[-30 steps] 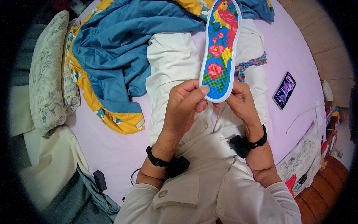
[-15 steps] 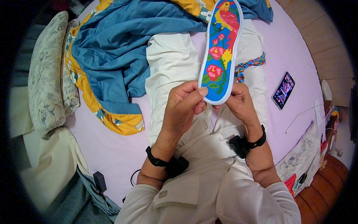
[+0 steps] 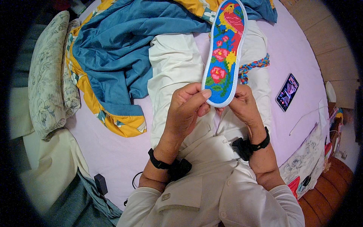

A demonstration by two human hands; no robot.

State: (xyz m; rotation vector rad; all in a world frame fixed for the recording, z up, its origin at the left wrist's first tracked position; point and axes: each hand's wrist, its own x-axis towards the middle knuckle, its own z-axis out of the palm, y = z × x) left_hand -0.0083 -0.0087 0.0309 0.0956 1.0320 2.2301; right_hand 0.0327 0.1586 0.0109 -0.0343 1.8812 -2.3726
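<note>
An embroidered shoe insole (image 3: 224, 53) with a white edge is held up over my lap, its rounded heel end toward me. Its blue ground carries a red and yellow bird, pink flowers and green leaves. My left hand (image 3: 188, 106) pinches the heel's left edge, thumb on top and fingers curled below. On the other side, my right hand (image 3: 245, 103) grips the heel's right edge, its fingertips partly hidden behind the insole. A braided bundle of multicoloured thread (image 3: 255, 66) lies across my right leg, just beyond the insole.
A lit phone (image 3: 287, 92) lies on the pale pink bedsheet (image 3: 295, 49) at the right. To the left are a blue and yellow quilt (image 3: 113, 56) and a floral pillow (image 3: 49, 75). A small black box (image 3: 101, 184) sits at the lower left.
The insole has shifted and tilted very slightly, its heel a touch to the right. Both hands keep their hold in nearly the same place.
</note>
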